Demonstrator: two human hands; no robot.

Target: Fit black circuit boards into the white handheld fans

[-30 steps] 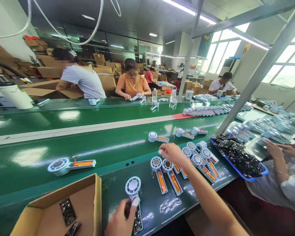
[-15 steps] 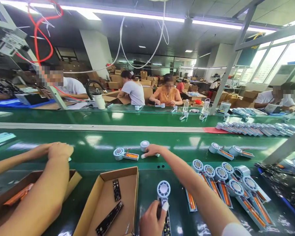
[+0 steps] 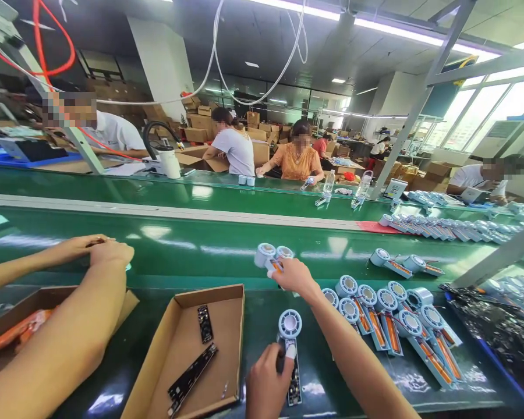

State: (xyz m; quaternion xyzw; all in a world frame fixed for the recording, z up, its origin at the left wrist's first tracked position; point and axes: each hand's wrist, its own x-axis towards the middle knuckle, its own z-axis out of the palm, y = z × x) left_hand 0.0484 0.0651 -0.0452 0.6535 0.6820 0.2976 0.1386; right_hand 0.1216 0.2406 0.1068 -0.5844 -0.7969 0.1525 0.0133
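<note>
My left hand is closed around the handle of a light blue handheld fan, its round head pointing away from me. A black circuit board shows in that open handle, and a white cover is on my thumb. Something dark beside the thumb is not clear. My right hand reaches onto the green belt with fingers closed on the handle of a handheld fan, an orange strip showing at the fingertips. A second fan head touches it; its handle is mostly hidden by my hand.
A cardboard box holds a few black circuit boards. Several open fans lie piled right of my right arm. A co-worker's arms work at the left over another box. Black bags lie at far right; a metal post slants nearby.
My right hand has moved right, and the two fans on the belt now sit close together by it. My left hand stays on its fan. The view has tilted slightly.
</note>
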